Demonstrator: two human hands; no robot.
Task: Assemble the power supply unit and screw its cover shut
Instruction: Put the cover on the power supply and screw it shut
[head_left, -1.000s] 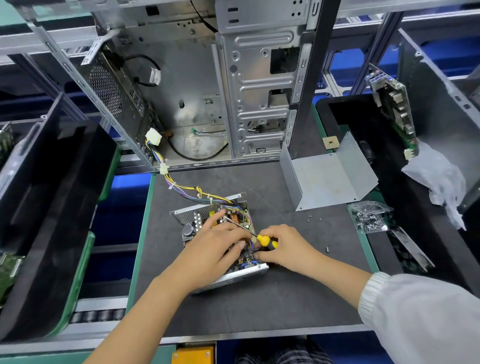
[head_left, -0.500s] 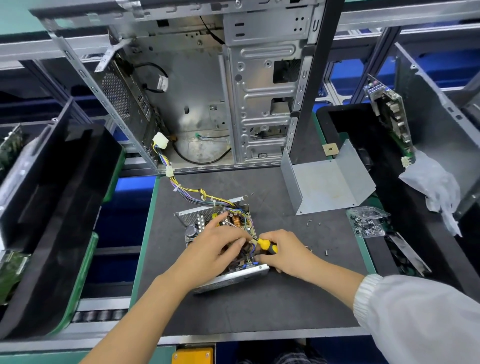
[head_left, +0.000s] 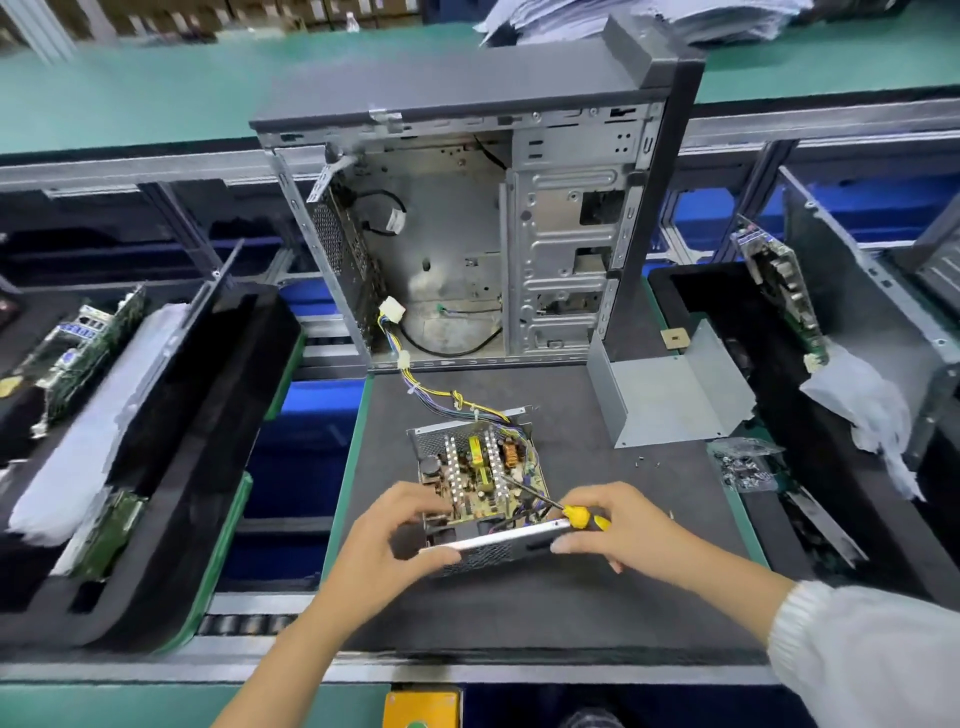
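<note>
Head view: open silver metal power supply box on dark grey mat, at six o'clock from big empty computer case. Left hand clamped on near left corner. Right hand wrapped around yellow-handled screwdriver, also pinching near right edge.

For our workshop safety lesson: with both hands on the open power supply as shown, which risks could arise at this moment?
1. The screwdriver lies in the right hand with its shaft over the exposed circuit board; a slip might scratch components.
2. Loose screws on the mat could roll away or get lost.
3. The cable bundle crosses the housing's edge, so the cover may pinch it.
</note>
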